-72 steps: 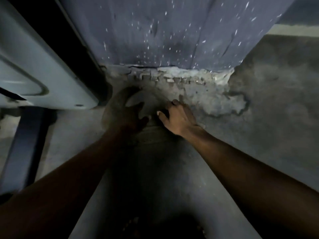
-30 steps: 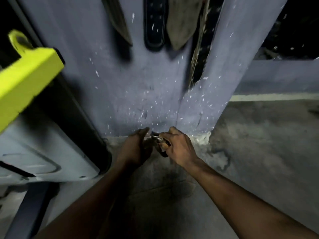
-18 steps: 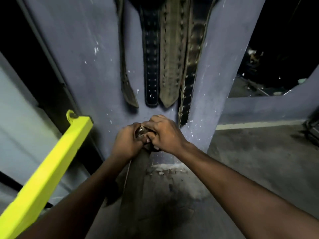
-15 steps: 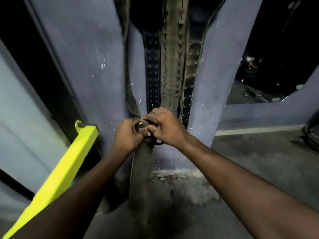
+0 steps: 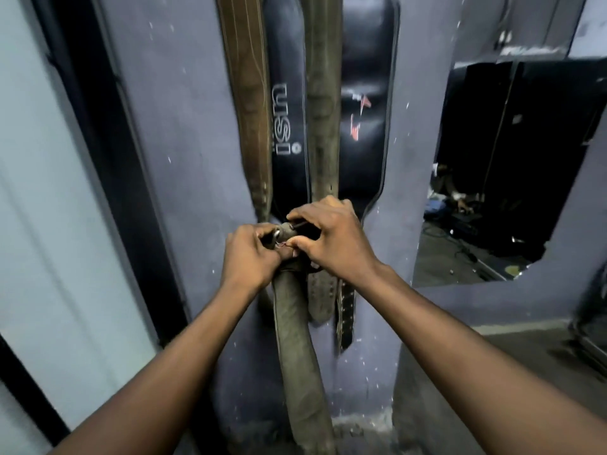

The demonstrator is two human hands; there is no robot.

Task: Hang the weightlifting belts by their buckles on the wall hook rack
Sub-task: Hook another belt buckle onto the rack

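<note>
A worn olive-brown weightlifting belt (image 5: 297, 349) hangs straight down from my two hands, in front of a purple-grey pillar (image 5: 184, 152). My left hand (image 5: 251, 254) grips its top end on the left. My right hand (image 5: 331, 239) pinches the metal buckle (image 5: 281, 232) from the right. Behind my hands several belts hang against the pillar: a brown stitched belt (image 5: 244, 93), a black belt (image 5: 287, 119) with white lettering, an olive belt (image 5: 322, 103) and a wide black padded belt (image 5: 366, 93). The hook rack lies above the frame, out of sight.
A pale panel with a dark frame (image 5: 108, 152) stands to the left of the pillar. To the right an opening (image 5: 512, 178) looks into a dark room with equipment on its floor. Concrete floor (image 5: 512, 353) runs along the lower right.
Both hands picked the belt off the floor and raised it to mid-pillar height, in front of the hanging belts. The view tilted up; the yellow bar at left has left the frame.
</note>
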